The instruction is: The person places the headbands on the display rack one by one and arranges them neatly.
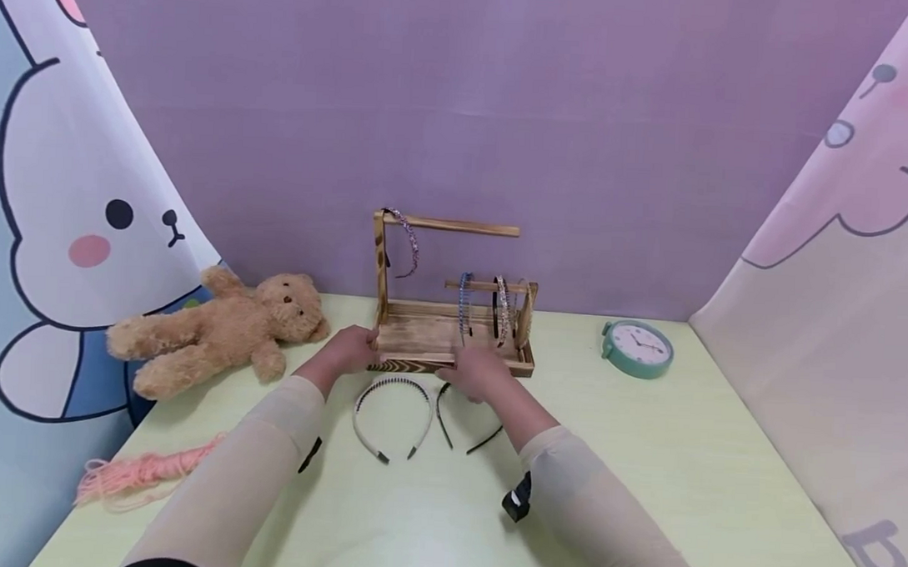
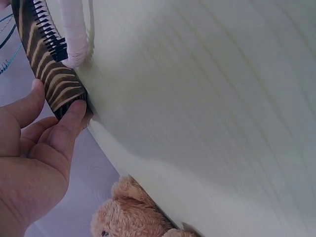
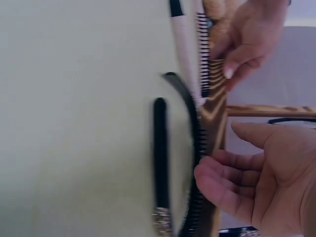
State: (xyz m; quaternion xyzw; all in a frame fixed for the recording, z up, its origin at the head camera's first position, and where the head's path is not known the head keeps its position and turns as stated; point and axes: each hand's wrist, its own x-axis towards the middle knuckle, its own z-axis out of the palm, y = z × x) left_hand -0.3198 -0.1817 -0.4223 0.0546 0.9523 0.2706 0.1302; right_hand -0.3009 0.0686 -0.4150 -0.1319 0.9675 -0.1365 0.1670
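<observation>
Rack [image 1: 418, 332] of wood stands on the pale surface [image 1: 642, 482], its front left corner pinched in your left hand [image 1: 350, 349]; your right hand [image 1: 482, 375], thumb and fingers apart, is at the front edge by a dark headband [image 3: 160, 148], contact unclear. The rack looks light and rigid, best held by its base; the headband, probably springy, best lifted at its crown.

This looks like a child's room corner. Cartoon-printed hangings [image 1: 59, 203] flank the table [image 1: 385, 523]; a teddy bear [image 1: 231, 326] lies there.
</observation>
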